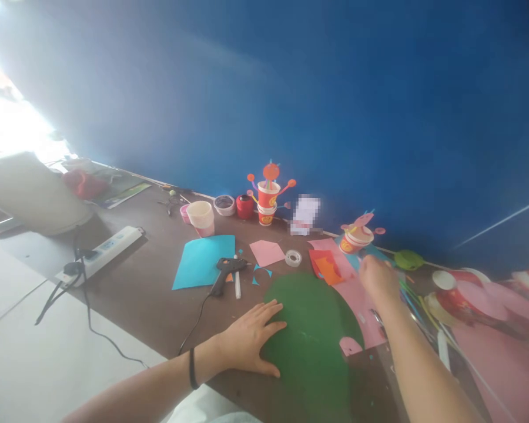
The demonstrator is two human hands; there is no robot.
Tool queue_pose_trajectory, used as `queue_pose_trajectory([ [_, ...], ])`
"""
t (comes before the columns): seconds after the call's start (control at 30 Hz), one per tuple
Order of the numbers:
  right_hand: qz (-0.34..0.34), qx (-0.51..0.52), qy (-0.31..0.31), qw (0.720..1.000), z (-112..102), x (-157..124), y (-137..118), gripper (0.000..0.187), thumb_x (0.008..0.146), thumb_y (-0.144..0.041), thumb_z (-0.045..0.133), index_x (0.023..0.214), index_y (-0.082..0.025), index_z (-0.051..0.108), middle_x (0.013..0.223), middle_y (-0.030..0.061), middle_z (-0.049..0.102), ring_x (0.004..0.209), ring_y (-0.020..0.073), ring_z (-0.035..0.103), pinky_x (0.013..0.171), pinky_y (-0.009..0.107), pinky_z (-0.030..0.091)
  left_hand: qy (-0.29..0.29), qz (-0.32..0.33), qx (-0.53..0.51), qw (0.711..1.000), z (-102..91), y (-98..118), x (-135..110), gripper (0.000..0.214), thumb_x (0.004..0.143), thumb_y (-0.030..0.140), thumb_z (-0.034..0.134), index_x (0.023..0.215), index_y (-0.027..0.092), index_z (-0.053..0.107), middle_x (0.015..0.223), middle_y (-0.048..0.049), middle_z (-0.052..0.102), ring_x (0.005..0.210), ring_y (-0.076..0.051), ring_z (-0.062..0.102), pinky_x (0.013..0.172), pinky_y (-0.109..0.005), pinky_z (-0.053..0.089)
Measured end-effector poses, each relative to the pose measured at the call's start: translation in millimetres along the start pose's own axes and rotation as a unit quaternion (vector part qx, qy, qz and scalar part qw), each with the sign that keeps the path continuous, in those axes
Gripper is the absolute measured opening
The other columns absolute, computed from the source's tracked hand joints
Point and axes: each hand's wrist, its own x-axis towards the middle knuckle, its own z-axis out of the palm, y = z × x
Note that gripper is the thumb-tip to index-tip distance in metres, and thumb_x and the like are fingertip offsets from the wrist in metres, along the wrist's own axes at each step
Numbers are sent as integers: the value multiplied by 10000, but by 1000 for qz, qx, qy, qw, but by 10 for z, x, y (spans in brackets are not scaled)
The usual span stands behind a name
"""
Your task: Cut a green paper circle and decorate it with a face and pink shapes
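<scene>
My left hand (253, 335) lies flat with its fingers spread, fingertips on the left edge of a green sheet (311, 329). My right hand (379, 282) is curled closed, just below a red and white paper cup (356, 239) with a pink disc and straws on top. Whatever its fingers hold is hidden and blurred, and I cannot tell whether they touch the cup. Pink paper (357, 305) with red and orange pieces (326, 267) extends beside the right hand. A black glue gun (226, 271) rests beyond my left hand, near a white stick (237, 283).
Blue paper (198, 258), pink paper (267, 252) and a tape roll (293, 258) lie ahead. Stacked decorated cups (268, 202) stand by the blue wall (264, 88). A corded power strip (103, 255) is at left. Cups and pink discs (480, 298) crowd the right.
</scene>
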Motion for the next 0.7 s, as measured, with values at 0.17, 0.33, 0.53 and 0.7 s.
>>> queue_pose_trajectory([
  [0.17,56,199,-34,978,24,-73,-82,274,740,-244,485,921,-158,671,877,114,708,811,239,637,716,328,448,12,1,-8,1000,19,-11,-17,895,654,703,600,1371,205,405,1489,-153,249,1368,-339,218,1096,-501,226],
  [0.33,97,379,-58,918,65,-229,-279,392,677,-415,553,915,-142,703,850,74,724,755,204,650,620,282,477,3,-3,7,1000,36,-16,2,923,616,686,648,1361,190,424,1478,-179,262,1356,-366,234,1079,-527,247],
  [0.53,127,442,-72,885,-28,-354,-460,466,630,-471,602,899,-107,712,766,90,717,632,180,625,544,264,454,22,13,11,1000,57,-48,13,899,627,680,645,1350,190,436,1466,-180,289,1355,-372,230,1069,-536,268],
  [0.7,116,427,-72,894,-171,-483,-540,393,672,-450,599,891,-144,712,896,87,724,810,224,649,679,295,477,61,40,0,997,103,-86,-17,859,637,669,648,1321,183,463,1431,-182,348,1343,-377,258,1062,-556,268],
])
